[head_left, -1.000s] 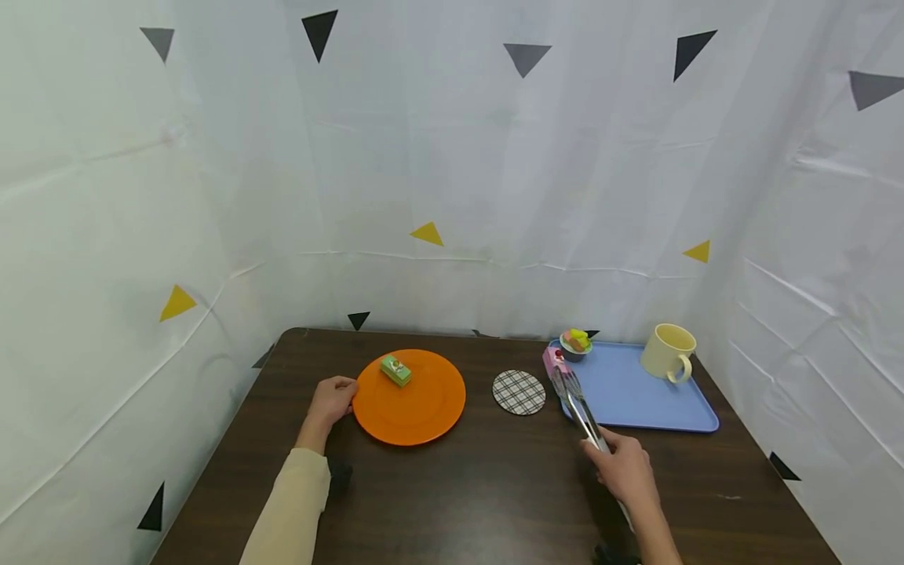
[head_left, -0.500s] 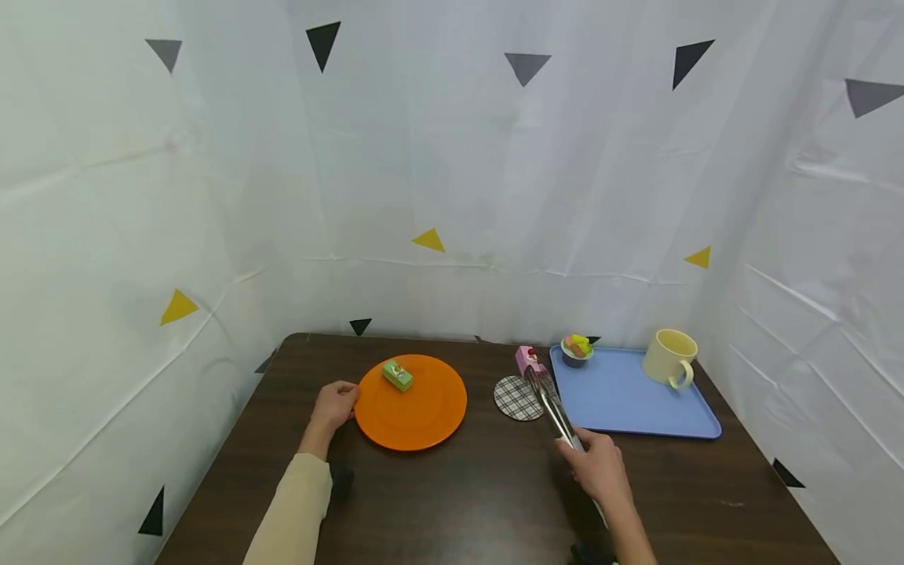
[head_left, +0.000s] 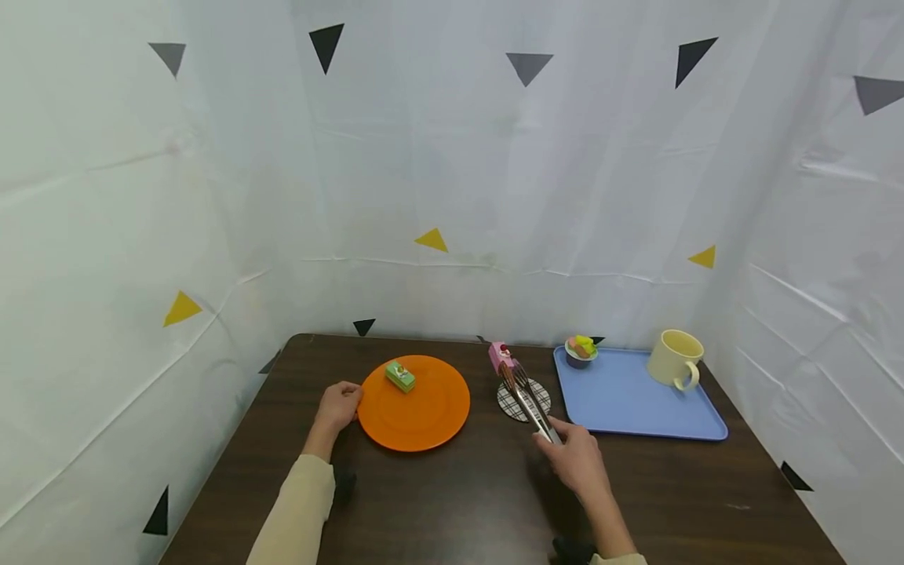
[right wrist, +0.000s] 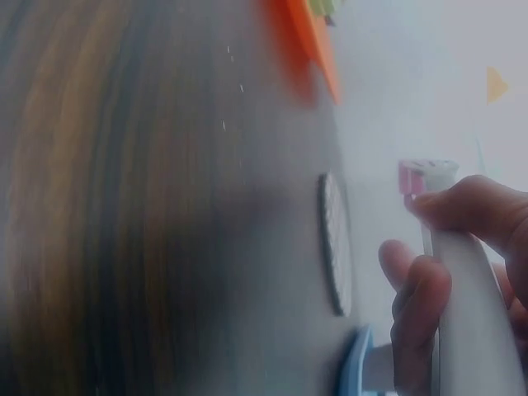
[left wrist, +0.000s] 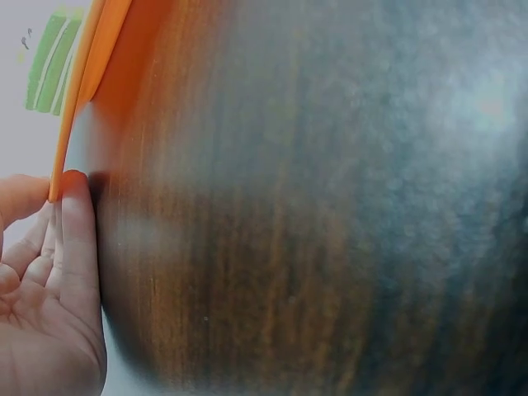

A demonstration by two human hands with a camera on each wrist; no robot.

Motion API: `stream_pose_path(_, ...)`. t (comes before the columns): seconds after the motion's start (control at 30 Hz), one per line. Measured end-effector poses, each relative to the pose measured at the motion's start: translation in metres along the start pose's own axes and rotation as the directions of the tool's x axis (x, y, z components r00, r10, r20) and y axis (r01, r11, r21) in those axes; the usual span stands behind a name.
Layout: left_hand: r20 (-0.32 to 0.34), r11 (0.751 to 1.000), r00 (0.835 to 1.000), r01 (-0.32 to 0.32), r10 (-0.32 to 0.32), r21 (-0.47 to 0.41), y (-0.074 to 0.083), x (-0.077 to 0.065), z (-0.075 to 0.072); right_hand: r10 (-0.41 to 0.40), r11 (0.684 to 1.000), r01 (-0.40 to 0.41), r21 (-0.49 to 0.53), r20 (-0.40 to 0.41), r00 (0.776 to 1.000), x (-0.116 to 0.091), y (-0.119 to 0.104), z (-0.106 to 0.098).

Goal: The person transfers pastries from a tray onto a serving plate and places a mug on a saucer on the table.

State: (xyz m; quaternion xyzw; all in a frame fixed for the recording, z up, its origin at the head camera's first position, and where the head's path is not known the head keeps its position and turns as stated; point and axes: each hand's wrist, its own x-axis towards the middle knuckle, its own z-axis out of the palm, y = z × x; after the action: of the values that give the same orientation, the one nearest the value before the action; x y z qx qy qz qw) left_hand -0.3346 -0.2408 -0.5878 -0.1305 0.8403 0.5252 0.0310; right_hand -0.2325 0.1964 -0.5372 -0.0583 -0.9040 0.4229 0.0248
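My left hand (head_left: 340,405) pinches the left rim of an orange plate (head_left: 424,420), thumb above and fingers below in the left wrist view. A small green toy cake slice (head_left: 400,376) sits on the plate's upper left part. My right hand (head_left: 575,455) grips metal tongs (head_left: 531,408) by the handle. Between the tips of the tongs is a pink toy cake slice (head_left: 500,355) with a red topping, held up over the far side of the checked round coaster (head_left: 542,396). The tongs cover part of the coaster in the head view.
On the right lies a blue tray (head_left: 636,412). It bears a yellow mug (head_left: 674,358) at its far right and a small dark cup with colourful contents (head_left: 581,351) at its far left corner. A white curtain (head_left: 452,157) hangs behind the dark wooden table (head_left: 438,518).
My right hand has moved left with the tongs, carrying the pink cake slice from the tray's left edge to over the coaster. My left hand stays on the plate rim.
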Motion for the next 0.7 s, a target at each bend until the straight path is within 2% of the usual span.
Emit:
stream_pose_path(0.23, 0.002, 1.0, 1.0, -0.015, 0.015, 0.023, 0.0, 0.0, 0.0, -0.031, 0.999, 0.031, 0.003, 0.006, 0.999, 0.004, -0.007, 0.016)
stream_pose_path(0.47, 0.017, 1.0, 1.0, -0.023, 0.023, 0.0, -0.004, 0.002, -0.001, -0.042, 0.999, 0.043, -0.008, 0.034, 0.999, 0.006, -0.017, 0.026)
stream_pose_path(0.7, 0.029, 1.0, 0.999, -0.014, 0.015, -0.016, -0.004, 0.004, -0.002, -0.072, 0.994, 0.077, -0.083, 0.06, 0.996, 0.011, -0.026, 0.039)
